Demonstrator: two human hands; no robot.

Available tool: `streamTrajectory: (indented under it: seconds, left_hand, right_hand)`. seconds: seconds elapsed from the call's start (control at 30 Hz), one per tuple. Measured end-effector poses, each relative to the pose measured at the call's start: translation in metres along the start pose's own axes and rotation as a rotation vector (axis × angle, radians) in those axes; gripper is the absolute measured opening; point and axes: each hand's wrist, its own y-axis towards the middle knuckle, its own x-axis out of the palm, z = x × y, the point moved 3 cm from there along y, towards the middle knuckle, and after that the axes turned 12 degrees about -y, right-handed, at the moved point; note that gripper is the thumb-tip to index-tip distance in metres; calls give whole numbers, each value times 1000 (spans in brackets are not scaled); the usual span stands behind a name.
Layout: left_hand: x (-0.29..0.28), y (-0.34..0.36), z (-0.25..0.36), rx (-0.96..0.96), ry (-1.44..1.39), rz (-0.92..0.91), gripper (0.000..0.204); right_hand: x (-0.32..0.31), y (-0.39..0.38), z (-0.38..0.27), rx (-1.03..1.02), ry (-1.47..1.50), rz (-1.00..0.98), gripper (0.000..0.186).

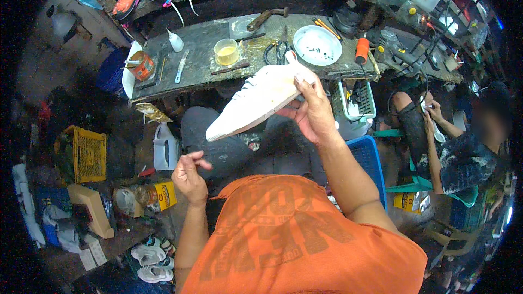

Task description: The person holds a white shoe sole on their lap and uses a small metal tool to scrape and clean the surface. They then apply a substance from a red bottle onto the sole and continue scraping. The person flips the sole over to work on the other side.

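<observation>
A white sneaker (261, 95) with dark lace slots hangs tilted over my lap, its toe pointing to the lower left. My right hand (311, 108) grips it around the heel, thumb on the upper side and fingers beneath the sole. Some of those fingers are hidden by the shoe. To the lower left of the toe, my left hand (190, 177) is apart from the shoe, its fingers loosely bent and slightly spread. Nothing shows in it.
The workbench (204, 38) ahead bears a cup of yellowish liquid (226, 51), a white bowl (317, 45), scissors (276, 53), a hammer (267, 19), an orange tin (143, 66) and a white squeeze bottle (175, 41). A blue basket (368, 166) stands at my right; another person (463, 152) sits farther right.
</observation>
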Motion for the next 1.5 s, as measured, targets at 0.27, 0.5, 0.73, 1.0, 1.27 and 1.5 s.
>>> streamTrajectory:
  seconds: [0.27,0.5,0.73,1.0,1.27,1.5]
  left_hand:
    - [47,17,42,534,234,-284,63]
    - [44,16,53,469,140,-308,40]
    - [42,5,59,517,214,-322,42]
    - [26,1,57,476,144,-270,41]
    - [30,-7,64,556,215,-308,41]
    - [17,-5,60,555,204,-247,43]
  right_hand:
    - [11,-19,31,111,25,77,49]
    - [7,-53,-31,-705,-1070,123,38]
    - [37,-64,-25,-855,-1331,-135,31]
    - [9,-56,-40,-678,-622,91,11]
    - [48,-76,-32,-967,-1271,-98,26]
    - [24,-71,-27,-804,-535,28,32]
